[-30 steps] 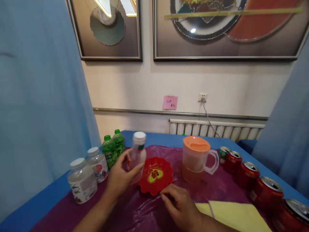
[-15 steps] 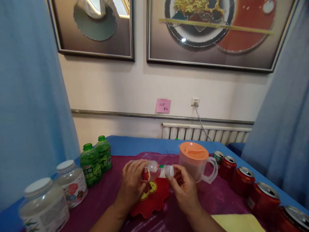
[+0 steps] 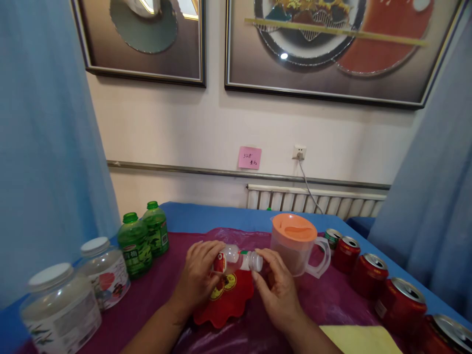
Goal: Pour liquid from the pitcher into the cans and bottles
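Observation:
A small clear plastic bottle [image 3: 232, 253] with a red label lies sideways in the air, its white cap [image 3: 255, 261] pointing right. My left hand [image 3: 201, 268] is wrapped round the bottle's body and hides its base. With thumb and fingers, my right hand [image 3: 278, 282] pinches the white cap from the right. Below the bottle, a red scalloped mat [image 3: 228, 307] with yellow round prints lies on the table, partly covered by my left hand.
Two white-lidded jars [image 3: 61, 314] and two green bottles [image 3: 134, 250] stand at left. Right of my hands is a clear pitcher [image 3: 289, 253] with an orange lid. Several cans [image 3: 400, 300] line the right edge, near a yellow cloth or sheet [image 3: 361, 339].
My right fingers have shifted onto the top and underside of the cap. The bottle and both hands sit slightly further left in view, and the camera view has moved a little.

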`<state>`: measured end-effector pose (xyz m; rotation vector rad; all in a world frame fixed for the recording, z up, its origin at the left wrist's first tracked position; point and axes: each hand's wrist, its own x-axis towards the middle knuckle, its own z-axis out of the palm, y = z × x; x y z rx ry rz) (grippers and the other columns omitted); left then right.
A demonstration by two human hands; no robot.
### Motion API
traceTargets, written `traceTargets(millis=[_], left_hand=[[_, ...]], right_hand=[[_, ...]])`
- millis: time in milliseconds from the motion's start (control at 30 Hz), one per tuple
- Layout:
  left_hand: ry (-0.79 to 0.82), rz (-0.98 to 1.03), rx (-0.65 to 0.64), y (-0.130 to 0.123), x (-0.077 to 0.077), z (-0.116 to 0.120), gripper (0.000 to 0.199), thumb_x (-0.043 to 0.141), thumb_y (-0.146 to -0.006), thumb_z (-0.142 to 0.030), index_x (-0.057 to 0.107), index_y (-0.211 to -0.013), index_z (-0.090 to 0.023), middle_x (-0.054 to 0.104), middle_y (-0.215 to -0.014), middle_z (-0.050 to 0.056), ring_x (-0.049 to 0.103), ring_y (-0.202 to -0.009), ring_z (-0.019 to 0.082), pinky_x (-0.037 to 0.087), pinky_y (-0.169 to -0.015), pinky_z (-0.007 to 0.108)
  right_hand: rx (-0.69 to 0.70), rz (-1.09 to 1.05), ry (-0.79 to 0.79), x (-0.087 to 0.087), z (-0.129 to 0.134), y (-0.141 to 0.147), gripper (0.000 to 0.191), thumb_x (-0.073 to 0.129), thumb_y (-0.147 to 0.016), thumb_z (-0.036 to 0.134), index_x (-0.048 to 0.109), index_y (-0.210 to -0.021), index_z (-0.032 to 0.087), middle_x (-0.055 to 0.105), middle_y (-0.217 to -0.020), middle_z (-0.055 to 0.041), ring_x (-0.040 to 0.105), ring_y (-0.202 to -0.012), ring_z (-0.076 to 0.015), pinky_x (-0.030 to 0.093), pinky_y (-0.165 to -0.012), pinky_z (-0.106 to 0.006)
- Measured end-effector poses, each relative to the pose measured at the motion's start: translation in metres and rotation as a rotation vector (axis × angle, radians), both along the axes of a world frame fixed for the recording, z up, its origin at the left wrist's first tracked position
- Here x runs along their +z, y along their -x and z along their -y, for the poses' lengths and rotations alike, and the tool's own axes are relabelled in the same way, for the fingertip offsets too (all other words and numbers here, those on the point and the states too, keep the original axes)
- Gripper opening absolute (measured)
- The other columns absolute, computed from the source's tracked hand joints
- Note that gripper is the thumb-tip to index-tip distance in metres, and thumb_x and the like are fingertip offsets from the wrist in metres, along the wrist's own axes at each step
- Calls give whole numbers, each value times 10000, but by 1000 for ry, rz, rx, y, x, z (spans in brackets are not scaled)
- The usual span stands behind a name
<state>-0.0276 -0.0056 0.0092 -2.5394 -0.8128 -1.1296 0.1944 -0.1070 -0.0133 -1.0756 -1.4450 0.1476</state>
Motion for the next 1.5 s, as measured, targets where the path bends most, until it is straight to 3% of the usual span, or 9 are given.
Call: traceTargets(millis=[133, 267, 467, 567, 667, 800, 1067, 1333, 1500], left_hand=[[-23, -5, -25, 0, -1, 0, 559, 582, -798, -170, 537, -1353, -222, 681, -1280, 109, 605, -1211, 282, 378, -1101, 477], [-35, -14, -46, -1, -2, 0, 508, 560, -838, -203, 541, -1344, -229, 659, -1312, 114, 580, -1241, 288, 362, -1108, 489], [-9, 15, -18, 0, -3, -1, 581, 566, -779, -155, 534, -1355, -226, 652, -1315, 111, 573, -1240, 292, 372, -1102, 492], [-11, 15, -16, 0, -4, -2, 578, 583, -792, -164, 520, -1363, -217, 644, -1318, 117, 566, -1239, 294, 377, -1091, 486], [-21, 10, -23, 0, -5, -3, 578, 581, -796, -140, 512, -1366, -212, 639, -1318, 121, 562, -1238, 290, 362, -1098, 485], [-27, -4, -39, -2, -5, -3, 568, 576, -806, -138, 513, -1365, -214, 640, -1315, 119, 564, -1239, 289, 348, -1104, 483], [34, 2, -18, 0, -4, -4, 558, 592, -818, -199, 506, -1368, -236, 643, -1335, 108, 563, -1258, 291, 339, -1111, 485], [100, 131, 38, 4, -11, -16, 505, 648, -860, -411, 544, -1321, -234, 678, -1286, 113, 613, -1199, 309, 419, -1056, 485], [168, 202, 49, 3, -11, -14, 557, 719, -807, -456, 572, -1300, -243, 698, -1252, 101, 634, -1162, 311, 439, -1060, 497]], right_hand=[[-62, -41, 93, 1, 3, 1, 576, 680, -884, 350, 512, -1422, 235, 646, -1199, -97, 656, -1000, -221, 561, -844, -332], [-68, -4, 179, -2, 2, -1, 288, 613, -941, 386, 663, -1162, 208, 663, -918, -47, 624, -754, -179, 530, -693, -291], [-12, 45, 19, -6, 0, 1, 360, 569, -939, 239, 616, -1295, 268, 601, -1229, -85, 607, -1104, -211, 519, -931, -336], [-21, 26, 23, -5, 2, 4, 459, 600, -925, 251, 552, -1380, 292, 576, -1300, -83, 581, -1182, -226, 512, -968, -356], [-60, -43, 103, -6, 2, 5, 576, 662, -903, 323, 477, -1445, 262, 611, -1249, -90, 628, -1067, -225, 546, -886, -345], [-64, -58, 152, -9, -2, 2, 331, 615, -931, 321, 624, -1251, 235, 664, -1039, -59, 646, -847, -192, 551, -772, -314], [-39, 59, -5, -8, -1, 0, 387, 574, -922, 194, 571, -1302, 269, 602, -1241, -81, 581, -1155, -225, 499, -973, -367], [-42, 28, -52, -3, 3, 4, 386, 559, -947, 224, 546, -1329, 275, 598, -1235, -84, 581, -1156, -231, 502, -969, -384], [-73, -22, -44, 0, 4, 5, 360, 511, -984, 239, 550, -1341, 260, 629, -1186, -87, 619, -1072, -215, 515, -919, -365]])
